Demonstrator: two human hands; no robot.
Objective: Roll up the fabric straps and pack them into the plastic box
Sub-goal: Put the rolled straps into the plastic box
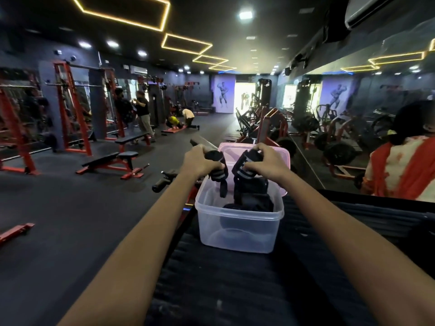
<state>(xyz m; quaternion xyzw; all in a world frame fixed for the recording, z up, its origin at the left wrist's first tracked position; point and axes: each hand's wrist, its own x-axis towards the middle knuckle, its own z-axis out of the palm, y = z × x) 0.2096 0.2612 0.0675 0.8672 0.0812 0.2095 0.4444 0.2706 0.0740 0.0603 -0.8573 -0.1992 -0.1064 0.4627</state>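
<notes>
A clear plastic box [237,234] stands on a black padded bench, with its pink lid [280,158] behind it. My left hand [200,161] grips a dark strap with grey stripes [217,171] above the box's left side; its loose end hangs down into the box. My right hand [268,164] grips a second striped strap [244,165] above the box's far side. More dark straps [249,203] lie inside the box at the back right.
The black padded bench [235,285] runs toward me under the box. A black roller handle [162,183] juts out at the bench's left. A person in an orange and white top [404,165] sits at the right. Red gym benches and racks stand on the left floor.
</notes>
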